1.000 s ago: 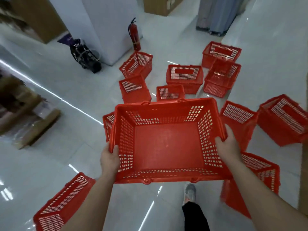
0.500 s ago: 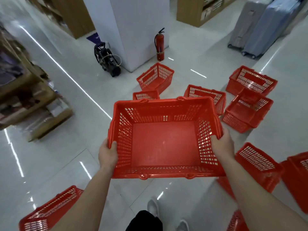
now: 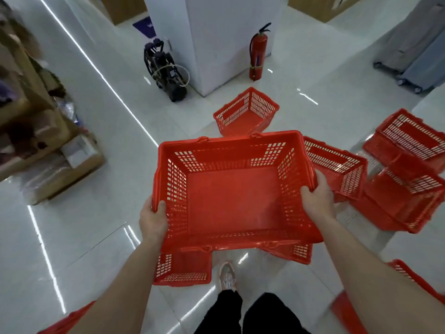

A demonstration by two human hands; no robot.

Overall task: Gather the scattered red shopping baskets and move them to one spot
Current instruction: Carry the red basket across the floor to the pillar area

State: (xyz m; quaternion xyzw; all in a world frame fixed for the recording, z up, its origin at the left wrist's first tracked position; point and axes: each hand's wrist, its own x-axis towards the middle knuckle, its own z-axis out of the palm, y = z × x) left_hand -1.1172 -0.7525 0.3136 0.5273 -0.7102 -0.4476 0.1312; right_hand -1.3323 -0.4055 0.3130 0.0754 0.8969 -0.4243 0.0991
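I carry an empty red shopping basket [image 3: 232, 196] level in front of me, above the floor. My left hand [image 3: 153, 219] grips its left rim and my right hand [image 3: 316, 197] grips its right rim. More red baskets lie on the white floor: one ahead on its side [image 3: 245, 113], one just right of the carried basket [image 3: 337, 165], a cluster at the far right [image 3: 407, 165], one partly hidden under the carried basket [image 3: 183, 268], and pieces of others at the bottom left [image 3: 69, 319] and bottom right [image 3: 409, 276].
A white pillar [image 3: 231, 37] stands ahead with a red fire extinguisher [image 3: 257, 56] at its right and a black wheeled device [image 3: 166, 71] at its left. Cardboard boxes [image 3: 48, 150] line the left side. Suitcases [image 3: 419, 44] stand at the upper right. My foot [image 3: 227, 276] shows below.
I have walked forward and turned left with the basket in both hands. The pillar and extinguisher are closer, and the floor baskets have shifted right and under the carried basket.
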